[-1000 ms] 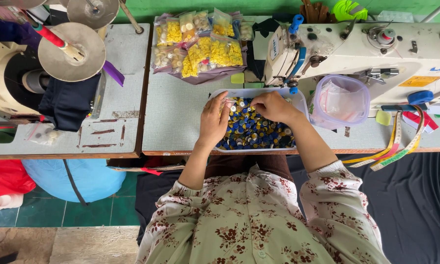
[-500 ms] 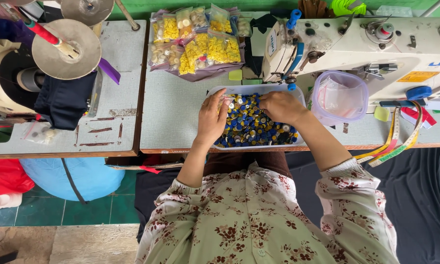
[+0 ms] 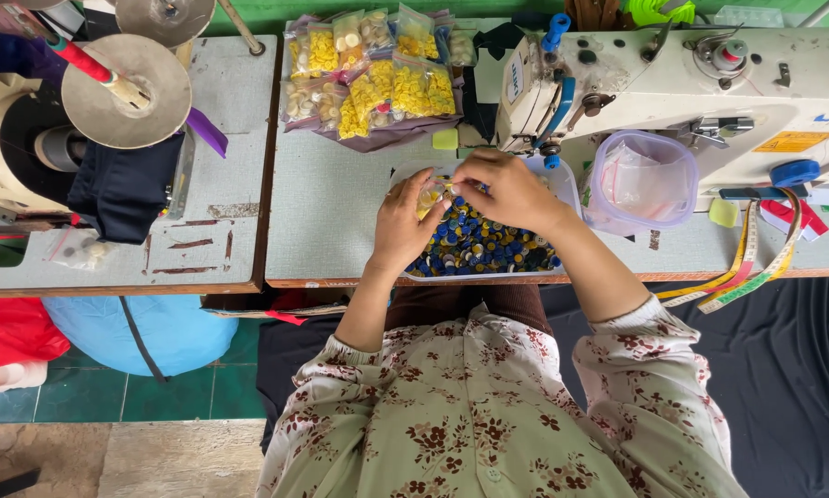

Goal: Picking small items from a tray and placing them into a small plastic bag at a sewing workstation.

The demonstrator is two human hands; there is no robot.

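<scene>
While both hands meet over the far edge of the tray of buttons (image 3: 477,247), I read the grip like this: the left hand (image 3: 403,224) and right hand (image 3: 511,189) have their fingertips drawn together around a small clear bag (image 3: 430,197) with yellow showing in it, pinched between them, though the fingers cover most of it and I cannot tell which hand truly carries it. Directly beneath the grip and toward the body lies the heap of dark blue and yellow buttons, so the pile is nearer than anything else, and the left hand rests lower over it than the right. Beyond the grip, away from the body, sits a cluster of bagged yellow buttons (image 3: 378,78) on a grey cloth. To the right of the grip stands a clear plastic tub (image 3: 640,180) with a bag inside, just beside the sewing machine (image 3: 691,83), whose head overhangs the tray's far corner. Further right, a measuring tape (image 3: 751,267) hangs over the table edge. Far to the left stands another machine with a thread cone (image 3: 124,88), partly cut off. The tray's far rim is hidden by the hands
</scene>
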